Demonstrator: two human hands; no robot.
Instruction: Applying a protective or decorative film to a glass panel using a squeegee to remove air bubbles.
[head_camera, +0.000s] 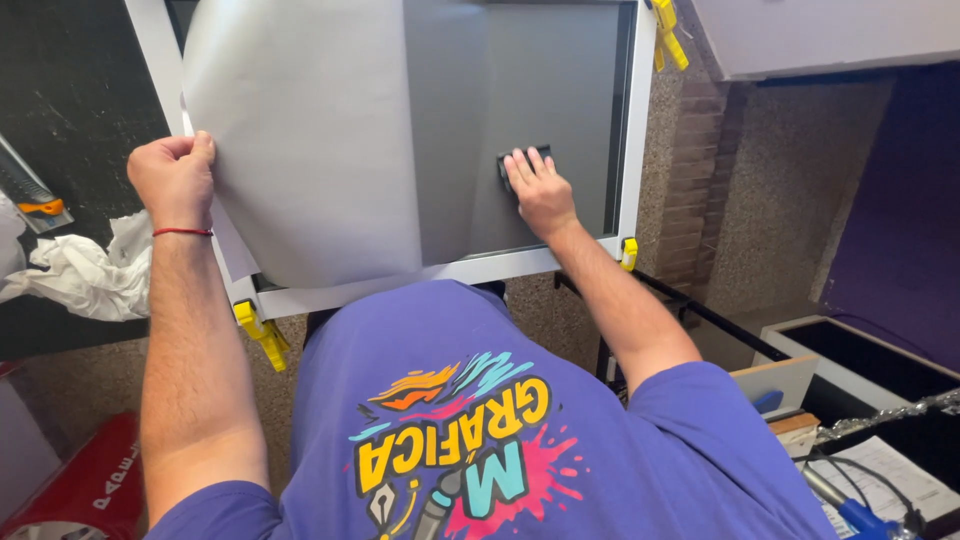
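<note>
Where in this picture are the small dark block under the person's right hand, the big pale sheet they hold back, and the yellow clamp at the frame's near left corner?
dark block (508, 160), head view, its exposed left edge.
pale sheet (310, 140), head view, its middle.
yellow clamp (262, 336), head view, its body.

Squeegee (524, 157) mostly under right hand (540, 190)

1. A print or sign workshop is seen here: a white-framed panel (632, 150) is clamped with yellow spring clamps (262, 335).
2. At far left, a utility knife (28, 190) and crumpled rags (85, 270) are laid out.
3. Near right, tools and papers (880, 480) are spread beside speckled flooring.
</note>
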